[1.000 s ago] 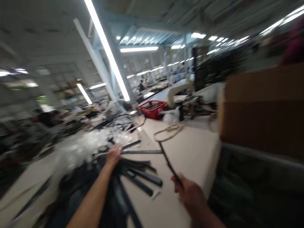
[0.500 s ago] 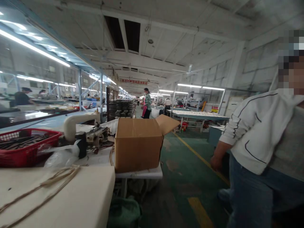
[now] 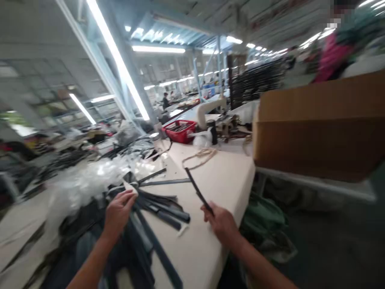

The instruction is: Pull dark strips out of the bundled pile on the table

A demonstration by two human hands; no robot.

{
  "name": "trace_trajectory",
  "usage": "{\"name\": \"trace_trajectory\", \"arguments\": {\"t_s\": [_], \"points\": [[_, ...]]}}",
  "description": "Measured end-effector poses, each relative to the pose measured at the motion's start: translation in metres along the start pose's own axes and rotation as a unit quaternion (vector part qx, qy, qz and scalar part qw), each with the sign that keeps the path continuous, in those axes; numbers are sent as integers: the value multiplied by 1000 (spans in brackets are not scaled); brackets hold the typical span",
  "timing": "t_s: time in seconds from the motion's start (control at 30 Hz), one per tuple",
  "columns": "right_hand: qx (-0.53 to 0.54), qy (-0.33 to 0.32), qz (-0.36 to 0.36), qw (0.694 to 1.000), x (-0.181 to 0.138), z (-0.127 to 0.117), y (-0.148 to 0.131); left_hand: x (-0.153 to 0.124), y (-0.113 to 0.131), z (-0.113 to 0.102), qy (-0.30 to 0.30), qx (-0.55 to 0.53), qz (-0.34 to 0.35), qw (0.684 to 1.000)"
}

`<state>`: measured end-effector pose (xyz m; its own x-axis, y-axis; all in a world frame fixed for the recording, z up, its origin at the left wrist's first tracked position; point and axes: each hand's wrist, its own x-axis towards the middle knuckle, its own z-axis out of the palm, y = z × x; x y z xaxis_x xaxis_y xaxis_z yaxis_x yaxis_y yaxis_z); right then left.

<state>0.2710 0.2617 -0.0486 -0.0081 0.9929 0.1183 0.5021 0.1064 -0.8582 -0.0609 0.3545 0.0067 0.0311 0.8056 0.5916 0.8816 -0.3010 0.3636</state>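
My right hand (image 3: pixel 221 225) is closed around one end of a thin dark strip (image 3: pixel 196 188), which points up and away over the pale tabletop (image 3: pixel 207 182). My left hand (image 3: pixel 118 212) pinches a small white piece (image 3: pixel 130 186), perhaps paper or fabric; blur hides its kind. Under and beside that hand lies a heap of dark grey-blue strips (image 3: pixel 162 210), spread across the table's left part. Clear plastic wrapping (image 3: pixel 90 180) is bunched behind the heap. A loop of tan cord (image 3: pixel 200 156) rests farther back on the table.
On the right, a cardboard box (image 3: pixel 315 136) stands on a neighbouring table. A red basket (image 3: pixel 179 131) and a cream-coloured machine (image 3: pixel 206 110) are beyond the tabletop. Green cloth or bagging (image 3: pixel 264 214) lies low beside the table. A person in pink and green (image 3: pixel 333 56) is at upper right.
The view has swung left and down. Both my hands, the dark strips and the plastic have come into view. The cardboard box now appears farther right, and the person in the white jacket is out of view.
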Motion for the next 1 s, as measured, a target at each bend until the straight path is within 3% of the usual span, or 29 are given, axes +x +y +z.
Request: {"name": "trace_trajectory", "arguments": {"t_s": [0.07,0.13,0.3,0.37,0.47,0.63,0.7,0.77,0.8,0.87,0.93,1.0], "points": [[34,-6,-6,999,6,-6,3,-33,9,-34,-6,18,18,1000],[79,-38,-15,996,8,-8,1,-62,31,-50,-2,29,48,998],[213,-234,-15,948,-17,25,-34,-128,85,-72,16,31,98,995],[253,-309,1,917,-27,45,-51,-150,97,-78,20,21,112,993],[292,-366,22,883,-34,69,-67,-172,110,-80,28,11,140,990],[322,-358,18,876,-31,82,-76,-191,122,-68,59,-15,156,986],[335,-331,8,882,-29,82,-77,-197,125,-62,64,-64,102,991],[339,-306,3,889,-29,79,-77,-202,129,-58,58,-170,-34,983],[337,-298,2,893,-30,77,-78,-203,131,-58,45,-241,-121,962],[324,-289,0,901,-32,70,-80,-202,135,-58,-10,-378,-273,885],[303,-288,-7,909,-35,64,-83,-197,139,-59,-85,-464,-348,810],[280,-287,-21,916,-40,60,-86,-191,141,-59,-139,-492,-369,777]]}}
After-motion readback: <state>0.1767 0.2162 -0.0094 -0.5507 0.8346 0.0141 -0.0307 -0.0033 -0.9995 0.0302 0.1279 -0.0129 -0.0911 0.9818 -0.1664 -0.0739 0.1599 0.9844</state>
